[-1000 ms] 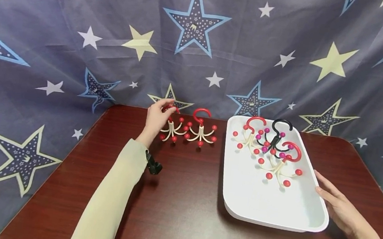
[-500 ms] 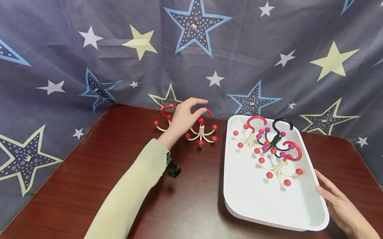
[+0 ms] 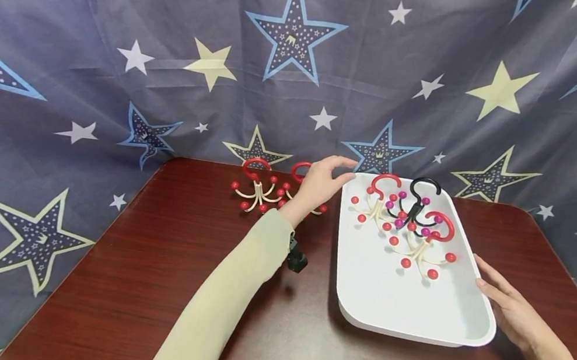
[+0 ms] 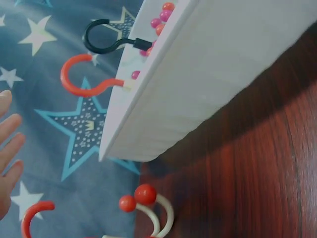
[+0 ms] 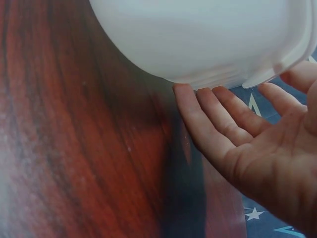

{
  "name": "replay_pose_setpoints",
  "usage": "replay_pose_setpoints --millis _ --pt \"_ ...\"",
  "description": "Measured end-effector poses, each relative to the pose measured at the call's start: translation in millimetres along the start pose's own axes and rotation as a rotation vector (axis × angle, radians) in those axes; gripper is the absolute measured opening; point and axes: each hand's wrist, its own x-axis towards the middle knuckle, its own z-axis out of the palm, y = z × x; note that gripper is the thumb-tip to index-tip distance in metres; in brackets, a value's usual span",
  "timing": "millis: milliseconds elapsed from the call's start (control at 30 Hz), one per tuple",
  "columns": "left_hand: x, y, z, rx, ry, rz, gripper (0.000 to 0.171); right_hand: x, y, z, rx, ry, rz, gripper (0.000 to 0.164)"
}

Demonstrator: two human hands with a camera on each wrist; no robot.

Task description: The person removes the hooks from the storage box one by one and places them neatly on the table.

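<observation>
My left hand (image 3: 322, 180) is raised beside the white tray's (image 3: 391, 308) far left corner, holding nothing, thumb and index finger spread apart. It partly covers a cream hanger with a red hook (image 3: 300, 169) and red ball tips. A matching red-hooked hanger (image 3: 257, 191) stands to its left on the table. In the left wrist view the fingers (image 4: 10, 144) appear at the left edge, apart from the tray. My right hand (image 3: 512, 312) rests against the tray's right side. Its extended fingers (image 5: 208, 119) touch the outer wall, the thumb at the rim.
Inside the tray, toward its far end, lie two red-hooked cream hangers, one at the back (image 3: 378, 207) and one in front (image 3: 420, 252). A black hanger (image 3: 414, 211) with magenta balls lies among them. A star-patterned cloth (image 3: 173, 74) hangs behind the brown table (image 3: 151, 283).
My left hand has moved right, from the left hanger past the second one to the tray's corner, uncovering the left hanger. The right hand and tray have stayed put.
</observation>
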Motion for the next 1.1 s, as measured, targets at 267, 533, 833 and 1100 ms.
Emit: replay_pose_setpoints --millis 267,533,833,1100 --pt "12.3 5.4 25.0 -0.062 -0.189 -0.105 0.047 -2 1 -3 -0.010 0.012 0.004 0.055" --pt "19.3 9.8 57.2 -0.089 -0.141 -0.148 0.045 -4 -1 -3 -0.013 0.021 0.024 0.056" --pt "34.0 15.8 69.4 -0.040 -0.077 -0.192 0.043 1 -7 -1 -0.020 -0.001 0.018 0.056" --pt "38.9 16.0 81.0 0.057 -0.067 -0.156 0.034 -1 -4 0 -0.019 0.014 0.037 0.056"
